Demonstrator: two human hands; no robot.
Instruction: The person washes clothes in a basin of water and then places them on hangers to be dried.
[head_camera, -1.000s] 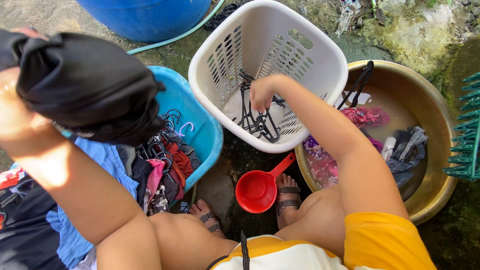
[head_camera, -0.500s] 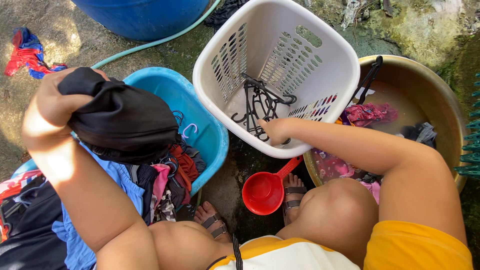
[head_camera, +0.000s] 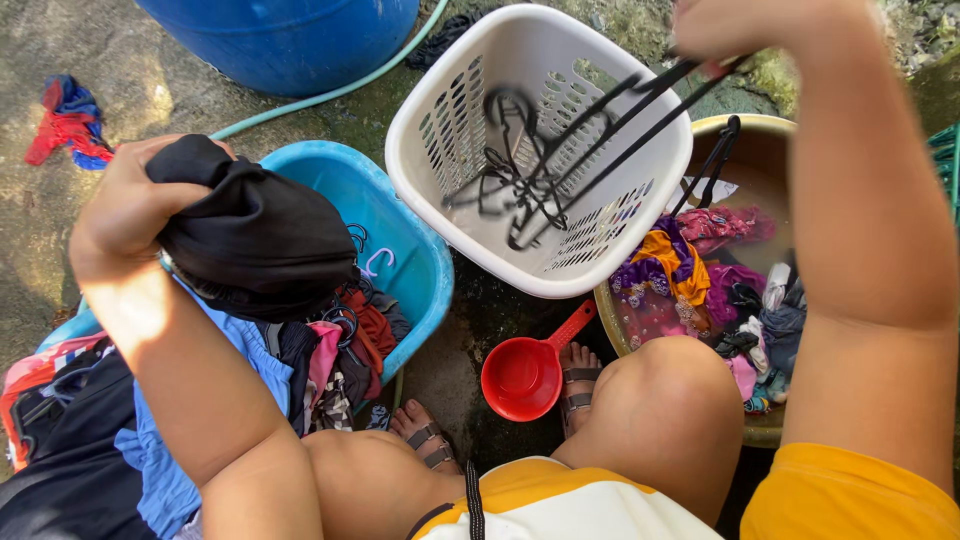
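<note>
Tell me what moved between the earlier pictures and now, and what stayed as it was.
The right hand reached down into the white basket, took hold of the black hangers and has lifted them up out of it. The left hand kept its grip on the black cloth bundle throughout. The blue tub, the red dipper and the brass basin stayed where they were.

One white laundry basket (head_camera: 610, 240), one blue basin (head_camera: 420, 250), one brass basin (head_camera: 765, 150), one red dipper (head_camera: 525, 375), one blue barrel (head_camera: 290, 40).
</note>
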